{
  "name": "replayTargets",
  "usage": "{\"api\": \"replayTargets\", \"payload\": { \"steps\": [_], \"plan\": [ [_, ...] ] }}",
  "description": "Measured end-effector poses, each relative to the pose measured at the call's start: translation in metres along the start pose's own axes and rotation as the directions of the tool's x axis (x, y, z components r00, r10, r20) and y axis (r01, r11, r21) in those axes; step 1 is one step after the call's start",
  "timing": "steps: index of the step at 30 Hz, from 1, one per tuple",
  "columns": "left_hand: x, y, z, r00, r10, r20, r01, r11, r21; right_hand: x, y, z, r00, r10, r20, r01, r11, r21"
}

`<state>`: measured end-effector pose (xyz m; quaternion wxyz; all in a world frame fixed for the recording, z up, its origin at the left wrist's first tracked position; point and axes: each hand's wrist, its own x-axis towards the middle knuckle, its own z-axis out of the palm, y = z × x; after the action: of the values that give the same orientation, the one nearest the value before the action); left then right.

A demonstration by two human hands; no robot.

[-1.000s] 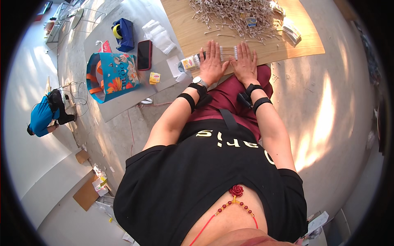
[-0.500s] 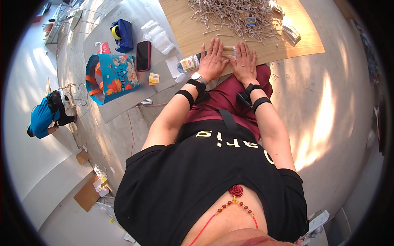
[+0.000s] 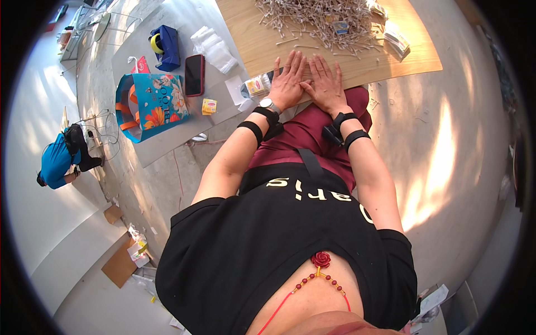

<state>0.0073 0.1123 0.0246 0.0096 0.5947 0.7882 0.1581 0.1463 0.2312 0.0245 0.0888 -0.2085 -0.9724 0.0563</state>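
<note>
My left hand (image 3: 287, 81) lies flat near the front edge of the wooden table (image 3: 410, 61), fingers stretched forward. Beside it my right hand (image 3: 326, 85) is flat too, its thumb touching or nearly touching the left one. Under and between the hands, a row of cotton swabs (image 3: 307, 72) shows in part; the palms hide the rest. A clear pack with a yellow and white label (image 3: 256, 86) sticks out left of my left hand. Beyond my fingertips is a large heap of loose cotton swabs (image 3: 312, 22).
Filled swab packs (image 3: 396, 42) lie right of the heap. On the grey surface at left are a blue tape dispenser (image 3: 167, 47), a dark phone (image 3: 194, 75), clear plastic bags (image 3: 214, 50), small yellow labels (image 3: 209, 106) and a floral bag (image 3: 153, 106). A person in blue (image 3: 56, 162) bends far left.
My right hand has slid left toward my left hand, narrowing the gap between them and covering more of the swab row. My left hand has hardly moved.
</note>
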Motion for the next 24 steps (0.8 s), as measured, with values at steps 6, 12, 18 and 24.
{"api": "replayTargets", "payload": {
  "steps": [6, 12, 18, 24],
  "plan": [
    [-0.0021, -0.0008, 0.0048, 1.0, -0.003, 0.016, 0.003, 1.0, 0.03, -0.0005, 0.0008, 0.0038, 1.0, -0.022, -0.013, 0.022, 1.0, 0.0],
    [-0.0028, -0.0012, 0.0072, 1.0, -0.003, 0.027, 0.002, 0.999, 0.045, -0.0002, -0.0001, 0.0026, 1.0, -0.028, 0.003, 0.028, 0.999, -0.022],
    [-0.0036, 0.0007, 0.0076, 1.0, -0.012, 0.0, 0.012, 1.0, 0.003, 0.0004, 0.0005, 0.0016, 0.999, -0.029, 0.031, 0.03, 0.999, -0.04],
    [-0.0031, 0.0017, 0.0099, 1.0, -0.022, 0.0, 0.022, 1.0, 0.008, 0.0005, 0.0014, 0.0021, 0.998, -0.024, 0.054, 0.027, 0.999, -0.041]
  ]
}}
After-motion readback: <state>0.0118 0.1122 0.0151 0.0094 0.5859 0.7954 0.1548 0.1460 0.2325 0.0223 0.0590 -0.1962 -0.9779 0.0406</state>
